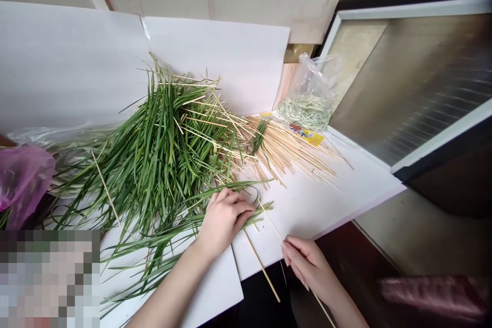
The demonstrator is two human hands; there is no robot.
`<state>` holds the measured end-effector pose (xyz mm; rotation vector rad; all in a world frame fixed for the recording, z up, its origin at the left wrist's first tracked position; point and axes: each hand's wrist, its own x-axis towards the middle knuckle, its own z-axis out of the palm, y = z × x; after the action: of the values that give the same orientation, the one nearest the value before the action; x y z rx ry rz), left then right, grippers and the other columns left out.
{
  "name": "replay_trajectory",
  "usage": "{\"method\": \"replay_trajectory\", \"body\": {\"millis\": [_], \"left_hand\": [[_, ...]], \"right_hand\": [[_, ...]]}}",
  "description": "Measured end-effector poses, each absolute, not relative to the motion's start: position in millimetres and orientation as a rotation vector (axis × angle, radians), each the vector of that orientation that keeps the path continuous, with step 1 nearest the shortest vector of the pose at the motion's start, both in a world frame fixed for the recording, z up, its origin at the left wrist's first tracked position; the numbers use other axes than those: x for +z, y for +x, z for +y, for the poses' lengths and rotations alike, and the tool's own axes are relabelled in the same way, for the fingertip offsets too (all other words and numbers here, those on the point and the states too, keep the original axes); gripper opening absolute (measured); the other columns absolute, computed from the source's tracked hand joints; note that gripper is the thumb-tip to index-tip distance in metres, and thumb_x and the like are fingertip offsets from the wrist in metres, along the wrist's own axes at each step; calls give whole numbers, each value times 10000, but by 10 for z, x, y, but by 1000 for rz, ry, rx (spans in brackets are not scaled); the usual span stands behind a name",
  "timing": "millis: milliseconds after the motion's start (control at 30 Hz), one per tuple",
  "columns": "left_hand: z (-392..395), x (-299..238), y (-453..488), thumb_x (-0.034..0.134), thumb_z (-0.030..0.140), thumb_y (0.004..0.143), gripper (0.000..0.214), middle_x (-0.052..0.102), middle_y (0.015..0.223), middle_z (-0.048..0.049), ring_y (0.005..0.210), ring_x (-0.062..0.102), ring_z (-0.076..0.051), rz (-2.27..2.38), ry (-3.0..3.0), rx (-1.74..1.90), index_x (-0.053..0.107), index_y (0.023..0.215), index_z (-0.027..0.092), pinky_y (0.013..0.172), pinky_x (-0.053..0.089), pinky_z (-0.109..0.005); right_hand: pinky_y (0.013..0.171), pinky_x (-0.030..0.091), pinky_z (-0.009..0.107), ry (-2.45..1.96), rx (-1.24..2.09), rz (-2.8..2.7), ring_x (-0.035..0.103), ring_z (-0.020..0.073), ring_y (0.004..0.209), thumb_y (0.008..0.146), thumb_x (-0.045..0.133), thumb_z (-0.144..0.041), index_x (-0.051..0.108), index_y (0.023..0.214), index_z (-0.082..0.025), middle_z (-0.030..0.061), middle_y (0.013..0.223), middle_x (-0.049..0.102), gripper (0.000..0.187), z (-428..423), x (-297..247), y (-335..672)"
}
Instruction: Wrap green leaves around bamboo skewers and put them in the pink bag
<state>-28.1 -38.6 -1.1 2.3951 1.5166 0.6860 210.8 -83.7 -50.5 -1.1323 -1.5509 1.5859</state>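
Observation:
In the head view, my left hand [225,215] is low over the white table, fingers curled and pressed onto a few long green chives [165,236]. The pale cut ends of these stick out past its fingertips to the right. My right hand [309,266] pinches a thin bamboo skewer [272,221], whose upper end reaches close to my left fingertips; whether it touches the chives I cannot tell. Another skewer [262,266] juts over the table edge between my hands. Behind my left hand rises a large heap of chives [161,133] with several skewers lying across it.
Many bamboo skewers [292,148] lie fanned out right of the heap, with a small green bundle on them. A clear bag of pale green shreds [307,107] stands at the back right. A purple plastic bag [26,179] sits at the left. A framed glass panel [423,87] borders the right.

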Motion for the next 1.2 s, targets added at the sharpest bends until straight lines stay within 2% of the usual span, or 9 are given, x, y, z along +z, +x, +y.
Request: {"method": "replay_trajectory", "body": {"millis": [133, 233, 400, 500, 567, 633, 733, 867, 1200], "left_hand": [[-417, -14, -201, 703, 334, 893, 178, 716, 1102, -48, 1021, 544, -295, 1548, 2503, 553, 750, 1050, 267, 860, 372, -443], [-421, -18, -167, 706, 296, 891, 95, 714, 1052, -48, 987, 548, -288, 1564, 2489, 548, 743, 953, 235, 850, 362, -443], [-384, -14, -201, 722, 304, 884, 81, 726, 951, -25, 946, 576, -245, 1474, 2206, 876, 735, 905, 227, 849, 379, -388], [-348, -23, -226, 710, 351, 887, 160, 711, 840, -22, 806, 600, -193, 1342, 1827, 1040, 730, 873, 193, 757, 417, -318], [-331, -32, -231, 711, 397, 871, 226, 695, 820, -25, 732, 584, -174, 1276, 1598, 1068, 746, 927, 181, 679, 411, -289], [-321, -34, -230, 717, 426, 851, 282, 694, 843, -35, 741, 578, -172, 1242, 1471, 1079, 759, 965, 172, 677, 410, -280], [-317, -22, -229, 724, 445, 835, 298, 700, 850, -42, 778, 578, -165, 1197, 1350, 1118, 759, 896, 155, 729, 426, -269], [-317, 8, -238, 771, 468, 791, 324, 619, 707, 8, 620, 509, -105, 1120, 1117, 1145, 729, 837, 150, 618, 410, -229], [-339, 6, -187, 776, 488, 790, 363, 570, 707, 19, 527, 431, -51, 1079, 1017, 1037, 692, 806, 135, 457, 339, -167]], "right_hand": [[376, 180, 223, -1122, 1575, -1551, 273, 91, 338, 1032, 522, -528, 463, 669, -215, -101, 422, 316, 483, -836, -478, 2106], [382, 191, 221, -1123, 1562, -1540, 278, 89, 339, 1039, 510, -512, 472, 678, -212, -102, 427, 324, 472, -841, -481, 2108], [365, 186, 220, -1102, 1573, -1528, 274, 91, 338, 1036, 512, -548, 469, 676, -215, -104, 434, 305, 492, -841, -503, 2111], [365, 182, 222, -1096, 1598, -1521, 283, 93, 338, 1034, 513, -579, 454, 675, -219, -103, 429, 307, 511, -840, -521, 2120], [369, 177, 223, -1088, 1610, -1522, 287, 91, 337, 1032, 512, -593, 436, 668, -222, -103, 432, 306, 525, -840, -534, 2128], [371, 175, 224, -1077, 1611, -1536, 290, 89, 333, 1037, 505, -592, 423, 664, -223, -103, 434, 305, 532, -840, -542, 2137], [370, 181, 230, -1072, 1587, -1588, 299, 94, 329, 1053, 486, -567, 426, 664, -223, -97, 432, 314, 523, -839, -536, 2147], [380, 194, 240, -1081, 1538, -1667, 323, 106, 360, 1062, 477, -519, 402, 640, -226, -77, 464, 338, 519, -841, -497, 2150], [417, 228, 245, -1110, 1471, -1742, 328, 111, 371, 1047, 477, -414, 384, 624, -226, -76, 443, 335, 472, -841, -431, 2136]]}}
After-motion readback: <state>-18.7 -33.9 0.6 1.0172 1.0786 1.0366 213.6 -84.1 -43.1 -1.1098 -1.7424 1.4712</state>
